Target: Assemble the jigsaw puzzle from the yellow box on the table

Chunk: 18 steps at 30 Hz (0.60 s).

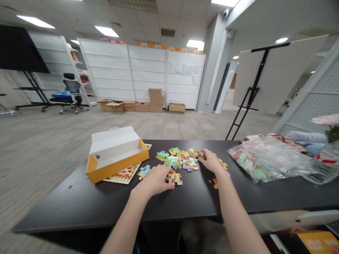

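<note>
Colourful jigsaw puzzle pieces (173, 161) lie in a loose pile on the black table, some overlapping. My left hand (158, 179) rests at the near side of the pile. Its thumb and forefinger are bent around the left edge of a yellow and red puzzle piece (175, 178). Farther right, my right hand (212, 162) has its fingertips closed on a small puzzle piece (202, 155) at the pile's right edge. Light blue pieces (144, 171) lie partly behind my left hand. Beside my right forearm are a yellow piece (224, 164) and an orange one (215, 183), partly covered.
An open yellow box (119, 165) with a white inside stands at the left, on a printed giraffe-patterned sheet (127, 173). Clear plastic packaging (272, 158) and folded cloth lie at the right, near a pink flower (327, 120). The black table (106, 201) has its edge close to me.
</note>
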Tool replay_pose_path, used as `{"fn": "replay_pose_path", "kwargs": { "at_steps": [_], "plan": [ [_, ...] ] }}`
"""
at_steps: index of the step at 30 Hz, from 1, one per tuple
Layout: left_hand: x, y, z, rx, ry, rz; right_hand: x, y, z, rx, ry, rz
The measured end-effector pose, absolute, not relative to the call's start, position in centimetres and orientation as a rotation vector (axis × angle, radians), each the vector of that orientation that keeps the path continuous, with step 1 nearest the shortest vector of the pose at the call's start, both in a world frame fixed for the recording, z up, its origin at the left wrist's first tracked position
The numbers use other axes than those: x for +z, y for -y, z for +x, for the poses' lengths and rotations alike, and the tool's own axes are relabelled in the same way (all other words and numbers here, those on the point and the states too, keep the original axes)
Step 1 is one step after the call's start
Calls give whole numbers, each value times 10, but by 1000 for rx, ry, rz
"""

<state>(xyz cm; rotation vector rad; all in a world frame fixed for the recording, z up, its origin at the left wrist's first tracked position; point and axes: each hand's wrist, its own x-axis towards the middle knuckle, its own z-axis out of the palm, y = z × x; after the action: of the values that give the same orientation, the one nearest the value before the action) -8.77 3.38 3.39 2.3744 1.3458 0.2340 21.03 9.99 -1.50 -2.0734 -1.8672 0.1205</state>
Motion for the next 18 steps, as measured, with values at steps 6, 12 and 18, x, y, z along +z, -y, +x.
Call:
{"fn": "replay_pose_path", "kwargs": {
  "at_steps": [6,12,18],
  "plan": [
    [34,-35,-89,218,-1471,2369,-1,-78,223,58,1801,-1850],
    [41,-30,-74,141,-1592,2473,11,-46,232,160,1783,-1752],
    [40,-27,-65,120,-1611,2543,7,-43,231,290,1880,-1834]
  ]
}}
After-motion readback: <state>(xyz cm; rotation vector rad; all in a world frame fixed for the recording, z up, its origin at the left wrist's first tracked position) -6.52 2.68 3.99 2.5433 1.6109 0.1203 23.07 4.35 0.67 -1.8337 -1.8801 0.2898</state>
